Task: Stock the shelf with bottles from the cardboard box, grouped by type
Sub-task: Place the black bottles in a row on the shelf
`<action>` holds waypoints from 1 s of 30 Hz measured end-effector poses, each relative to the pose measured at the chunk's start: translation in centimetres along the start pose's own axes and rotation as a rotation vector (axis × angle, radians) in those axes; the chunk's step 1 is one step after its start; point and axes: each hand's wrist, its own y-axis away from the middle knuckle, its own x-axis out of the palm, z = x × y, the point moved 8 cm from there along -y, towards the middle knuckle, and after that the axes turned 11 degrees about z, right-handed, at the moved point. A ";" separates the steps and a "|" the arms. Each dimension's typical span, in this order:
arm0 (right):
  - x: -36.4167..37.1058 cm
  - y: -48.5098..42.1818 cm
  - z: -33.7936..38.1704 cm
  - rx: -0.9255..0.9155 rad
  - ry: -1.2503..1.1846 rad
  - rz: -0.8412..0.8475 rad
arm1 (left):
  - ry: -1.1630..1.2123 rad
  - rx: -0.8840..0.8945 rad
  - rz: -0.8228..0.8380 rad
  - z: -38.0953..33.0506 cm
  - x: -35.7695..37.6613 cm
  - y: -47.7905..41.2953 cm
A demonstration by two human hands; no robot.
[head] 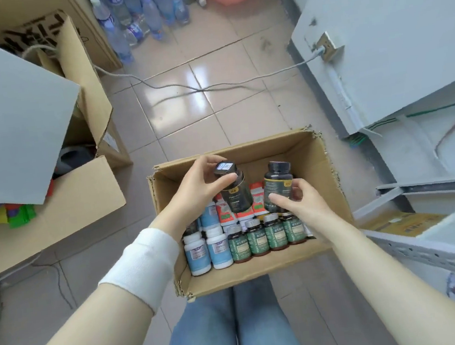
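As left fingers (217, 184) grip one black bottle (237, 198), right fingers (277, 199) grip another bottle (277, 181) above the box (274, 150).

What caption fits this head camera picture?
Left hand holds a black bottle, right hand a second black bottle, over the cardboard box.

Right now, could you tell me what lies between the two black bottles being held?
In the head view, a red-and-white bottle shows between the left black bottle and the right black bottle, lower down in the cardboard box.
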 end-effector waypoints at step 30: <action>-22.0 86.1 -10.3 -0.839 -0.557 -0.942 | -0.066 0.805 1.085 -47.9 61.1 48.0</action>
